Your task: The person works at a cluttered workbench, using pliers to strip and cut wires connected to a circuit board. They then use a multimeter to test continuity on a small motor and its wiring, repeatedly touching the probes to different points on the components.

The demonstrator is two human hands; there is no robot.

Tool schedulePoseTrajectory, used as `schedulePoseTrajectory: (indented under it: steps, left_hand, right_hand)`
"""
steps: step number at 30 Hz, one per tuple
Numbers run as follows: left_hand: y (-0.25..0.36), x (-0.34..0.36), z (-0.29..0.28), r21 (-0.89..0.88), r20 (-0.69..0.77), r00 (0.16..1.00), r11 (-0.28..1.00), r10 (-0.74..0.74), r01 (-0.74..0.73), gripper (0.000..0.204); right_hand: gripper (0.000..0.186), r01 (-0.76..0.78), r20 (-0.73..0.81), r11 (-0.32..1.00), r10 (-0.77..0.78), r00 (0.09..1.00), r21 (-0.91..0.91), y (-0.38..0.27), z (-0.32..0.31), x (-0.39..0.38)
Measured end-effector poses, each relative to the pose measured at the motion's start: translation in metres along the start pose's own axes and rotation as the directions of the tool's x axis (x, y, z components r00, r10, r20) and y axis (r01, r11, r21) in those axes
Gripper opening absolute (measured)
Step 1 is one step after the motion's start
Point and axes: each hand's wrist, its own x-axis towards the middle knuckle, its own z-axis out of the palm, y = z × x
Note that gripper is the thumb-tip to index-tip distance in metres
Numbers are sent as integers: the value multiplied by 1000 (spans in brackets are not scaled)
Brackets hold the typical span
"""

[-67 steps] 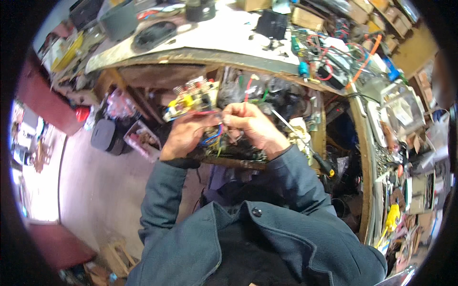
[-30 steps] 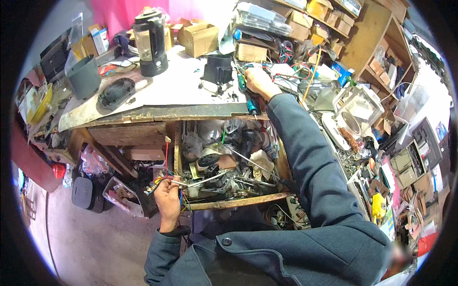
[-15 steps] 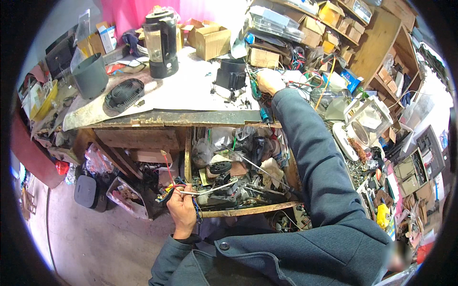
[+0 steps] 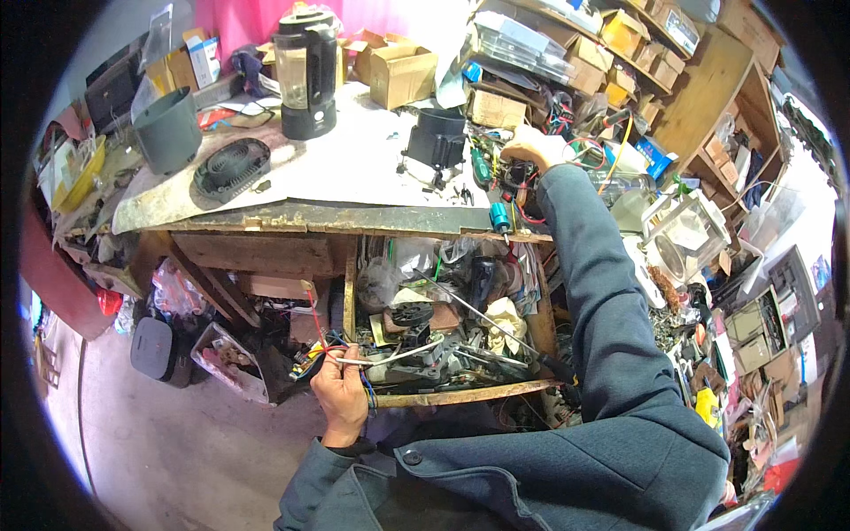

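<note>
My left hand (image 4: 342, 395) is closed around a bundle of electrical wires (image 4: 320, 329), red, white and blue strands among them, in front of an open drawer (image 4: 460, 393). From the grip a pale cable (image 4: 403, 356) curves over the drawer's contents. My right hand (image 4: 537, 147) reaches across to the clutter at the bench's right end; its fingers point down and are mostly hidden, so any hold does not show. Nearest to it are a green-handled screwdriver (image 4: 480, 166), a teal-handled screwdriver (image 4: 500, 216) and loose red and black wires.
On the bench stand a blender (image 4: 306, 80), a grey cylindrical housing (image 4: 168, 133), a black round base (image 4: 232, 170) and a black motor housing (image 4: 436, 137). Metal parts and a long thin rod (image 4: 478, 311) fill the drawer. Shelves of cardboard boxes (image 4: 403, 75) and parts crowd the right.
My right hand has moved a little to the right, away from the green-handled screwdriver. My left hand keeps its grip on the wires, almost in place. The view has shifted slightly.
</note>
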Motion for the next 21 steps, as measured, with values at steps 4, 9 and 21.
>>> schedulePoseTrajectory:
  steps: [4, 9, 21]
  left_hand:
    - [2, 0, 5, -21, 18, 1000, 1000, -11, 12, 20]
    - [2, -1, 1, -4, 8, 1000, 1000, -1, 1, 20]
    - [12, 0, -2, 12, 28, 1000, 1000, 12, -12, 23]
  right_hand:
    - [47, 20, -191, 985, 14, 981, 174, 58, 49, 39]
    - [45, 153, -285, 923, -50, 957, 353, 44, 30, 34]
    - [17, 250, -454, 917, -374, 809, -312, 26, -13, 27]
